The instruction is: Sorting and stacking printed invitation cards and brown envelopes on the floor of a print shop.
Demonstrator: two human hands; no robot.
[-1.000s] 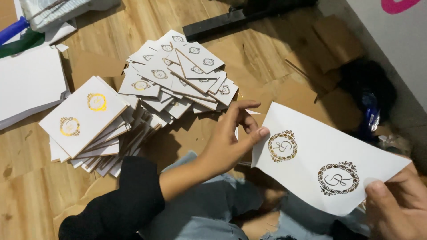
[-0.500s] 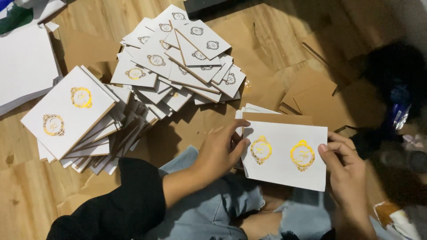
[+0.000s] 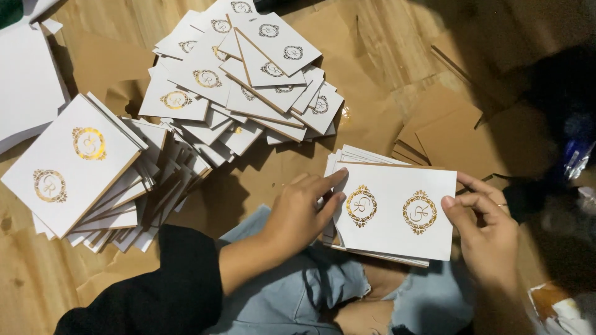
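A white card (image 3: pixel 394 211) with two gold round emblems lies on top of a small stack of similar cards (image 3: pixel 347 156) resting over my lap. My left hand (image 3: pixel 301 211) presses its left edge, fingers stretched along the card. My right hand (image 3: pixel 487 229) pinches the card's right edge, thumb on top. A leaning stack of the same white cards (image 3: pixel 81 164) sits at the left. A fanned heap of cards (image 3: pixel 248 68) lies further up.
Brown cardboard sheets (image 3: pixel 447 130) cover the wooden floor (image 3: pixel 18 291). Plain white sheets (image 3: pixel 28 80) lie at the far left. A dark bag or cloth (image 3: pixel 559 93) sits at the right, with crumpled wrappers (image 3: pixel 559 310) near the lower right corner. My jeans (image 3: pixel 323 291) fill the bottom.
The card was held up in my right hand a second ago. It has come down flat onto the lap stack, and both hands now hold its edges.
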